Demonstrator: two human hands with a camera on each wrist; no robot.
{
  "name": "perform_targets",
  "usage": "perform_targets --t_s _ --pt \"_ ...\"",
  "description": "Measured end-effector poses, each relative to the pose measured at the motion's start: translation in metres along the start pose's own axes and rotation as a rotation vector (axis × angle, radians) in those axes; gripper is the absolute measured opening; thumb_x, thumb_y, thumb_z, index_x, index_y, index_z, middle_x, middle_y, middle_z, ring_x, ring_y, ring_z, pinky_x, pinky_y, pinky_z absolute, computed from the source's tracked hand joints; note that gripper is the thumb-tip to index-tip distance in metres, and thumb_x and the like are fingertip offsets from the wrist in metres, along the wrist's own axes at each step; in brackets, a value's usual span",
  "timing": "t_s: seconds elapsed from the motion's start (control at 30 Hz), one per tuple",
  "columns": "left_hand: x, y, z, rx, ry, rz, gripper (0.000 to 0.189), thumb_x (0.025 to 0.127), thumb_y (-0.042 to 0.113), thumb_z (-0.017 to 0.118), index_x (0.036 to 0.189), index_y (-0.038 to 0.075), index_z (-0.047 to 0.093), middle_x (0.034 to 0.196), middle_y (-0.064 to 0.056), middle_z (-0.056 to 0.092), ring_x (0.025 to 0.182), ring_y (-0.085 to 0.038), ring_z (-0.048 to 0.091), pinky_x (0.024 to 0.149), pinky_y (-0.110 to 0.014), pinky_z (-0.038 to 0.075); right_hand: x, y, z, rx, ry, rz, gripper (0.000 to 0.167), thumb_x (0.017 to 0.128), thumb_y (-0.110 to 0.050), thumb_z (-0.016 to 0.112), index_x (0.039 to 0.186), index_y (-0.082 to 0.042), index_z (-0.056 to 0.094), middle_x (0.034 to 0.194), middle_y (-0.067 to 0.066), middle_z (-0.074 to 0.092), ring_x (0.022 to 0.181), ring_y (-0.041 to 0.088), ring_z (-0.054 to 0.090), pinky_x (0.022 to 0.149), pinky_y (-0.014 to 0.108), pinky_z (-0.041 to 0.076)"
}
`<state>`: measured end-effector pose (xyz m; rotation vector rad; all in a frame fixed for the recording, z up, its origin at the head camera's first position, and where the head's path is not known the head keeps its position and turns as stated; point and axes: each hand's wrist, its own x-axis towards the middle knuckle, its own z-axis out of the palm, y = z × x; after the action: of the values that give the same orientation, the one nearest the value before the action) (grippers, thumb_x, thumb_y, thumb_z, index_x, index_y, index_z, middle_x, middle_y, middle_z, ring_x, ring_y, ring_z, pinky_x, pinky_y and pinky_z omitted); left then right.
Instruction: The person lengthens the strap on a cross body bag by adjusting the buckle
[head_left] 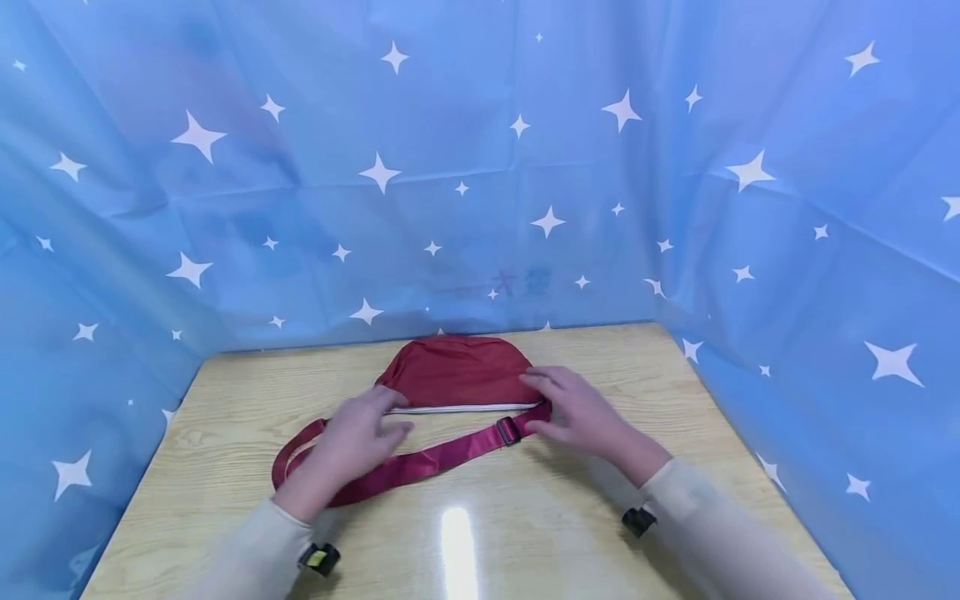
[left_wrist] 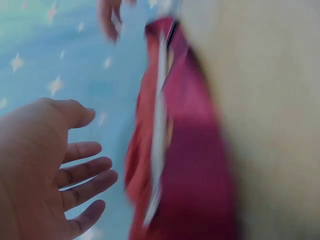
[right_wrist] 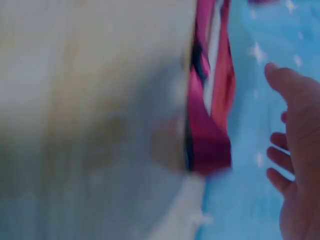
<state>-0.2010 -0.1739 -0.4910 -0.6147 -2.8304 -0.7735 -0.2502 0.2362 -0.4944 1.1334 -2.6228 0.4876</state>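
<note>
The red waist bag (head_left: pixel 461 371) lay near the far edge of the wood-grain table (head_left: pixel 615 358), any contents hidden. Its webbing strap (head_left: pixel 442 457) looped in front, probably because it was anchored at the bag's ends. The left hand (head_left: pixel 360 429) and right hand (head_left: pixel 573 408) flanked it, fingers loosely extended, gripping nothing.

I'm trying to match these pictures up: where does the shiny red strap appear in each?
Head: strap below centre, mostly left.
Left wrist: strap right of centre, reaching the bottom edge.
Right wrist: strap right of centre, mainly upper half.
Shared landmark: pale strip edging the red bag.
</note>
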Motion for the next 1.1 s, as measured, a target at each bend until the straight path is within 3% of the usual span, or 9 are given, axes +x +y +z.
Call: perform_targets --t_s 0.2,0.33,0.43,0.6,0.73,0.93,1.1 --pt "0.013 0.036 0.051 -0.079 -0.103 0.053 0.039 0.100 0.031 0.084 0.130 0.008 0.074 0.119 -0.007 0.073 0.103 -0.025 0.072 0.092 -0.050 0.059 0.010 -0.028 0.030 0.006 -0.136 -0.023 0.067 0.093 -0.034 0.092 0.148 -0.007 0.065 0.144 0.007 0.064 0.133 0.028 0.060 0.113 0.050 0.051" --pt "0.025 0.050 0.077 -0.042 -0.141 0.050 0.045 0.097 0.038 0.086 0.131 0.012 0.073 0.119 -0.003 0.071 0.101 -0.018 0.068 0.090 -0.045 0.059 0.012 -0.034 0.037 -0.034 -0.207 -0.014 0.056 0.094 -0.031 0.090 0.140 -0.007 0.068 0.133 0.005 0.065 0.122 0.025 0.062 0.107 0.047 0.053" --pt "0.031 0.057 0.087 0.010 -0.136 0.054 0.040 0.094 0.034 0.089 0.126 0.014 0.076 0.114 0.000 0.069 0.096 -0.015 0.064 0.087 -0.040 0.058 0.014 -0.034 0.040 -0.047 -0.217 -0.018 0.046 0.096 -0.027 0.088 0.134 -0.007 0.071 0.126 0.004 0.065 0.115 0.023 0.062 0.102 0.045 0.054" --pt "0.034 0.061 0.093 0.032 -0.128 0.040 0.028 0.093 0.025 0.091 0.117 0.016 0.078 0.106 0.002 0.065 0.094 -0.015 0.060 0.085 -0.038 0.057 0.015 -0.030 0.043 -0.038 -0.190 -0.044 0.038 0.095 -0.026 0.087 0.127 -0.009 0.074 0.122 0.002 0.066 0.113 0.022 0.062 0.102 0.044 0.054" --pt "0.033 0.060 0.096 -0.022 -0.113 0.020 0.029 0.091 0.024 0.092 0.116 0.017 0.078 0.105 0.004 0.064 0.092 -0.014 0.059 0.082 -0.037 0.055 0.013 -0.025 0.042 -0.017 -0.154 -0.072 0.040 0.094 -0.029 0.088 0.126 -0.011 0.073 0.122 0.000 0.065 0.114 0.020 0.060 0.103 0.043 0.053" --pt "0.037 0.056 0.093 -0.246 -0.044 -0.007 0.025 0.097 0.014 0.088 0.119 0.018 0.076 0.100 0.007 0.066 0.086 -0.010 0.061 0.079 -0.033 0.055 0.013 -0.025 0.030 0.013 -0.053 -0.100 0.041 0.093 -0.030 0.088 0.127 -0.012 0.071 0.123 -0.002 0.065 0.113 0.018 0.057 0.100 0.040 0.052" --pt "0.043 0.054 0.083 -0.429 -0.080 0.023 0.023 0.103 0.009 0.080 0.124 0.018 0.074 0.101 0.008 0.073 0.092 -0.010 0.068 0.084 -0.034 0.058 0.014 -0.026 0.022 0.022 0.016 -0.137 0.043 0.090 -0.023 0.092 0.125 -0.008 0.072 0.124 0.002 0.067 0.115 0.020 0.059 0.103 0.041 0.053"
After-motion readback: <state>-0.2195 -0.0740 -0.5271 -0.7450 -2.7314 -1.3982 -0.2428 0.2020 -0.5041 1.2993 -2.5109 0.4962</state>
